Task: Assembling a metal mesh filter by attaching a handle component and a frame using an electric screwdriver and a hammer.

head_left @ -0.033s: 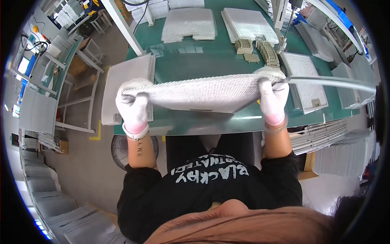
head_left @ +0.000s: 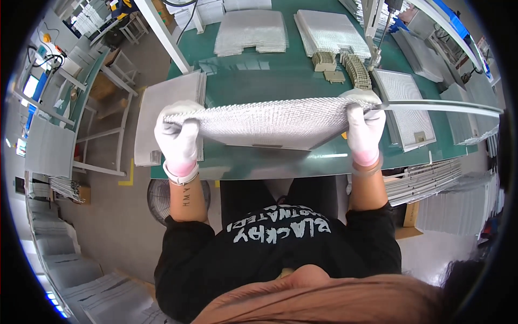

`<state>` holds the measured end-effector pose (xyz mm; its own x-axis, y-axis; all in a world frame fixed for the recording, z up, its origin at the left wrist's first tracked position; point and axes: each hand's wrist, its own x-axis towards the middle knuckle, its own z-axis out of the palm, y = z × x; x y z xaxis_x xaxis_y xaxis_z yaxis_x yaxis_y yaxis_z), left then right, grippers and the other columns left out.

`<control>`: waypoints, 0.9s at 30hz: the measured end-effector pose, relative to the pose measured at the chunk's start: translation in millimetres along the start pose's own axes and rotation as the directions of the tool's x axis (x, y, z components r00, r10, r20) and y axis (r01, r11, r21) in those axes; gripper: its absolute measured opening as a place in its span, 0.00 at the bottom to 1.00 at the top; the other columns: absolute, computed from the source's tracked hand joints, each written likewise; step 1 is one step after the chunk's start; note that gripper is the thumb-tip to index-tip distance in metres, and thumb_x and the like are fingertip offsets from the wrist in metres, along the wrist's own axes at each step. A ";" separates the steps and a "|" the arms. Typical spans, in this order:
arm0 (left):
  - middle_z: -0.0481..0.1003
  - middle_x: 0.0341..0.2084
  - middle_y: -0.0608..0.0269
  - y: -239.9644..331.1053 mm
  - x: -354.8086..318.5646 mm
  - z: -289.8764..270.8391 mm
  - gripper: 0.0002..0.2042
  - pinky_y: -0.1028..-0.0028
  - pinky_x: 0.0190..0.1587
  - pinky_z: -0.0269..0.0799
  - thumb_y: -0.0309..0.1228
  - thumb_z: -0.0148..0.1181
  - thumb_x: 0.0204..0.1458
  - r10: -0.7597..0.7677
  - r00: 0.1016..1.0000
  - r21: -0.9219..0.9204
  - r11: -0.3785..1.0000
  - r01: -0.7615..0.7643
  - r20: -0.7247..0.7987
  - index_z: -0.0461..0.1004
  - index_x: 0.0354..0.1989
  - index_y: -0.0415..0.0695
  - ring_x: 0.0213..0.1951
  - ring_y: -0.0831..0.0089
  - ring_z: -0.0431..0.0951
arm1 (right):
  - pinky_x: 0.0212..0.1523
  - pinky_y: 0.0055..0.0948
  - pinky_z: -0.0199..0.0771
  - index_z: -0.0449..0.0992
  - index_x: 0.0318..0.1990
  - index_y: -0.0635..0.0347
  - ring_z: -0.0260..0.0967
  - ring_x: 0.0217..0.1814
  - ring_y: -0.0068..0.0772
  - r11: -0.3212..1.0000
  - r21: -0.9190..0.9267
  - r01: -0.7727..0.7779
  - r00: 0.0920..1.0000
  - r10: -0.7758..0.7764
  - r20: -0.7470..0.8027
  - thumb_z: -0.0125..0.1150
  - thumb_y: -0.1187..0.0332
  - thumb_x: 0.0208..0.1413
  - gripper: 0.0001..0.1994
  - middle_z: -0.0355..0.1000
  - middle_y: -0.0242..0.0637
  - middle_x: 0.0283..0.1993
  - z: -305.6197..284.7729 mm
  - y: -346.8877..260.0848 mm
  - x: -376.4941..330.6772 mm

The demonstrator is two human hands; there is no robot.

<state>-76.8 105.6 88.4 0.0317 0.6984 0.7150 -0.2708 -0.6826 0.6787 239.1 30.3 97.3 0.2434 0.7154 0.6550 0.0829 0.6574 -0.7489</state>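
Observation:
A silvery metal mesh panel (head_left: 275, 123) stands tilted on edge above the green worktable, stretched between my two white-gloved hands. My left hand (head_left: 179, 139) is closed on its left upper corner, thumb on the near face. At the opposite corner my right hand (head_left: 363, 129) pinches the mesh. A long grey metal strip (head_left: 442, 106) runs from the right hand's fingers out to the right; how it meets the panel is hidden by the glove. Low on the panel, a small beige piece (head_left: 268, 146) shows at the bottom edge.
Notched mesh sheets (head_left: 252, 31) and another mesh stack (head_left: 329, 29) lie at the back. Beige plastic clips (head_left: 355, 71) sit in rows beside them. A framed mesh panel (head_left: 406, 110) lies at right, more sheets (head_left: 167, 116) at left. A fan (head_left: 156, 200) stands below the table's edge.
Both hands and the mesh panel have shifted very slightly, the right hand a touch to the right. The strip's far end has dipped or turned a little. Both grips stay closed.

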 end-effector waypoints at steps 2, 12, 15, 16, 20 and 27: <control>0.76 0.31 0.54 -6.7 6.9 -0.6 0.05 0.72 0.42 0.70 0.20 0.58 0.49 -0.015 0.999 0.016 1.000 0.015 -0.028 0.72 0.34 0.37 0.36 0.69 0.75 | 0.45 0.26 0.68 0.75 0.38 0.68 0.69 0.41 0.26 0.999 -0.040 0.001 1.000 -0.001 0.003 0.59 0.77 0.54 0.05 0.74 0.39 0.38 3.2 -1.6 1.0; 0.76 0.34 0.55 -16.5 -4.0 -10.4 0.06 0.70 0.45 0.70 0.23 0.60 0.51 0.015 1.000 -0.071 0.997 -0.014 0.013 0.71 0.36 0.37 0.37 0.69 0.74 | 0.44 0.23 0.67 0.75 0.38 0.67 0.67 0.38 0.22 0.997 -0.078 0.021 0.997 -0.027 -0.073 0.57 0.80 0.54 0.05 0.73 0.35 0.37 12.5 7.3 2.7; 0.73 0.34 0.59 -4.3 1.3 9.4 0.06 0.75 0.44 0.66 0.24 0.57 0.54 -0.110 0.993 -0.073 0.991 0.114 0.052 0.69 0.38 0.38 0.37 0.74 0.71 | 0.39 0.16 0.66 0.73 0.45 0.67 0.65 0.39 0.15 0.996 -0.084 -0.028 0.969 0.007 -0.245 0.59 0.83 0.52 0.13 0.72 0.30 0.38 6.5 16.9 6.4; 0.73 0.34 0.59 -5.1 -1.3 12.2 0.06 0.75 0.44 0.66 0.24 0.57 0.54 -0.094 0.994 -0.088 0.991 0.098 0.054 0.69 0.38 0.38 0.37 0.74 0.71 | 0.39 0.14 0.65 0.71 0.49 0.67 0.65 0.41 0.16 1.000 -0.017 0.001 0.949 -0.006 -0.314 0.60 0.85 0.50 0.17 0.72 0.31 0.40 4.4 21.8 11.0; 0.71 0.33 0.63 -7.5 -4.3 30.0 0.04 0.78 0.40 0.64 0.21 0.55 0.55 -0.084 0.989 -0.039 0.995 0.089 0.122 0.69 0.38 0.39 0.35 0.80 0.67 | 0.47 0.21 0.70 0.38 0.71 0.64 0.69 0.48 0.25 0.978 -0.081 0.194 0.922 -0.210 -0.326 0.65 0.87 0.41 0.51 0.67 0.42 0.53 0.5 8.4 24.2; 0.70 0.35 0.71 -30.6 5.5 20.2 0.07 0.83 0.37 0.63 0.20 0.56 0.56 -0.242 0.970 -0.083 0.967 0.241 -0.004 0.70 0.42 0.40 0.33 0.86 0.66 | 0.43 0.33 0.74 0.70 0.60 0.59 0.74 0.43 0.38 0.686 -0.679 0.262 0.931 0.005 0.365 0.68 0.71 0.46 0.29 0.75 0.44 0.46 -35.2 -56.3 48.8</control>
<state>-48.9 126.0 75.0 0.0921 0.8436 0.5290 -0.3341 -0.4743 0.8145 280.3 19.8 167.9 -0.1259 0.7557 0.6426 0.7766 0.4782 -0.4102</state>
